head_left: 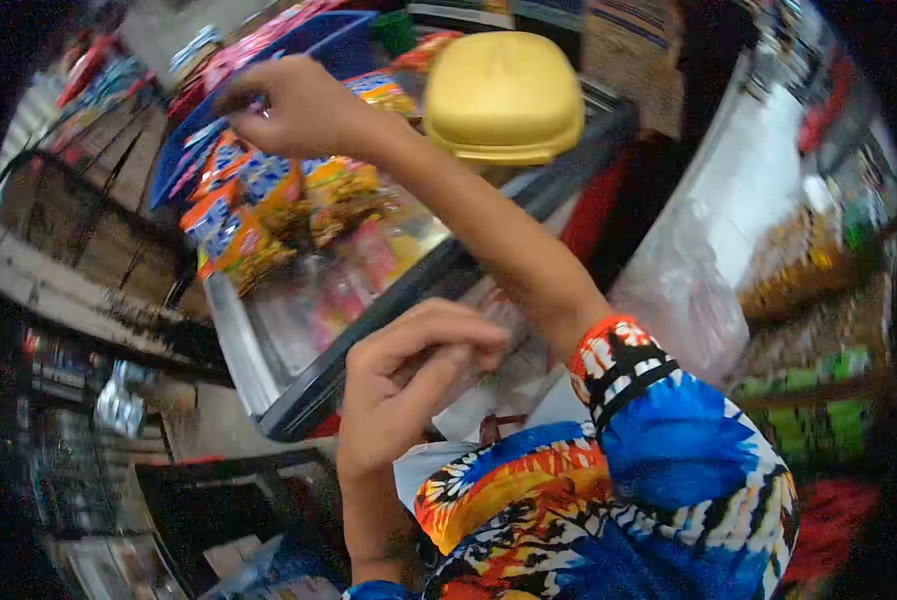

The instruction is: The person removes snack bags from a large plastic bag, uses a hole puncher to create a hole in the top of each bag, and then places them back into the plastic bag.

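Right hand [290,112] outstretched; left hand [400,368] half-curled.

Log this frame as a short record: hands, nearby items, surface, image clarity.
Right hand: reaching over the snack bags; grip unclear
Left hand: fingers curled, by the near edge of the display case; grip unclear
Snack bags: orange and blue, bunched together
Yellow container: right of the snack bags in view
Surface: display case top
Clarity: right hand motion-blurred
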`<act>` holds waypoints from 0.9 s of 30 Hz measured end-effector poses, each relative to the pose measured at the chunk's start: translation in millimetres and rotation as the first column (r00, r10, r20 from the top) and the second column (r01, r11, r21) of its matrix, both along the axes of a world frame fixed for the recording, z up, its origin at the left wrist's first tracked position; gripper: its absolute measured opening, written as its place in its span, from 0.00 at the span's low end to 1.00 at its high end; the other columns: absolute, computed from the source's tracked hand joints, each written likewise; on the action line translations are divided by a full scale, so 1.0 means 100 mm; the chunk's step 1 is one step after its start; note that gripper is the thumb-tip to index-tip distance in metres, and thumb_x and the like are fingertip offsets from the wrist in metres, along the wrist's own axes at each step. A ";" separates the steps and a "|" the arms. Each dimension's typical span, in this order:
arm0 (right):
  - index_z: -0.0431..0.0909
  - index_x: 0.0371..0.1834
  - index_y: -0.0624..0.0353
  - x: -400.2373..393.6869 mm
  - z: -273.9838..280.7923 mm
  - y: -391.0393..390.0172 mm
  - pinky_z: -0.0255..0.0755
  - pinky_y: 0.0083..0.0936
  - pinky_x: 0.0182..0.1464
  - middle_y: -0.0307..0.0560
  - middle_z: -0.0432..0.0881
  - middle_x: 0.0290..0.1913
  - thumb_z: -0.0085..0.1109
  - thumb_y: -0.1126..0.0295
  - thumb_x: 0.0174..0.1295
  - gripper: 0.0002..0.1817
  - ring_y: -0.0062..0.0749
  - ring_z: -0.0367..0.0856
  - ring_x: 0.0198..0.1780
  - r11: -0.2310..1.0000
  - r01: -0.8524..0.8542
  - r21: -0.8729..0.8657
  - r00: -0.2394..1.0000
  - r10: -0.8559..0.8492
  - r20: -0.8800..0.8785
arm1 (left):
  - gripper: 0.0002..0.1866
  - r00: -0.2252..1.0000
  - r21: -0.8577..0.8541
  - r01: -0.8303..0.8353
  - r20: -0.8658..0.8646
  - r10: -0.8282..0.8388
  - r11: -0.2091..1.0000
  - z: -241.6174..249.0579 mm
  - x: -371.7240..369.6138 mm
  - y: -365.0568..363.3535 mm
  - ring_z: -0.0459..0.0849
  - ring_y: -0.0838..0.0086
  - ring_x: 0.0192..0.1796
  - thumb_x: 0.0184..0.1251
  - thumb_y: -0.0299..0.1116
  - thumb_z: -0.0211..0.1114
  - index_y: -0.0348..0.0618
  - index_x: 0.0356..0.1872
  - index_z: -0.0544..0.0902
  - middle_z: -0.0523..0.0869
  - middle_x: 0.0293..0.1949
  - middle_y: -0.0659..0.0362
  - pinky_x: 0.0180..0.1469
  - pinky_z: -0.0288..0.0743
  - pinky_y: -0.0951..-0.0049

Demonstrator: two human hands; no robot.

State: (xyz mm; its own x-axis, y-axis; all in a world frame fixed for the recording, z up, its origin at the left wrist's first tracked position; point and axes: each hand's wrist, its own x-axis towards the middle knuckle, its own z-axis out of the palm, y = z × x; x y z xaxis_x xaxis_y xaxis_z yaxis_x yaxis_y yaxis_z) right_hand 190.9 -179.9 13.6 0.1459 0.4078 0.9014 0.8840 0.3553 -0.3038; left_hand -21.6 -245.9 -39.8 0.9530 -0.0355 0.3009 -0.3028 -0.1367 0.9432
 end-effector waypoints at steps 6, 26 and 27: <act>0.78 0.46 0.63 -0.73 -0.54 -2.47 0.73 0.19 0.34 0.46 0.83 0.36 0.54 0.68 0.57 0.16 0.24 0.80 0.33 0.939 -0.064 0.338 0.667 0.292 -0.685 | 0.12 0.965 0.006 -0.175 -0.197 0.172 0.985 -0.64 0.06 -0.46 0.79 0.74 0.45 0.66 0.26 0.57 0.33 0.49 0.77 0.82 0.43 0.56 0.51 0.70 0.76; 0.77 0.46 0.57 -0.26 -3.04 -4.89 0.74 0.34 0.34 0.48 0.81 0.37 0.58 0.74 0.54 0.15 0.42 0.80 0.29 0.313 0.741 -0.595 0.076 -0.918 -0.388 | 0.20 0.874 0.715 0.202 0.177 -0.453 0.669 -2.31 1.84 -2.40 0.73 0.54 0.57 0.54 0.22 0.54 0.39 0.51 0.75 0.76 0.52 0.47 0.59 0.65 0.58; 0.77 0.46 0.57 -0.16 -3.04 -4.89 0.74 0.34 0.34 0.48 0.81 0.37 0.58 0.74 0.54 0.15 0.42 0.80 0.29 0.312 0.741 -0.595 0.066 -0.915 -0.397 | 0.22 0.835 0.760 0.094 0.292 -0.467 0.643 -2.40 2.03 -2.53 0.73 0.55 0.57 0.53 0.22 0.54 0.41 0.52 0.75 0.77 0.52 0.48 0.60 0.63 0.56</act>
State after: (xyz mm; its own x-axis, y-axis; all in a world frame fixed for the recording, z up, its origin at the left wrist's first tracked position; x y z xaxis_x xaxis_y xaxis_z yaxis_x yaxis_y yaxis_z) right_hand 174.7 -669.0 -290.5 0.9141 -0.2365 0.3294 0.1186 -0.6208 -0.7749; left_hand 181.7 -498.6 -280.3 0.6291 -0.6503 0.4258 -0.7772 -0.5192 0.3555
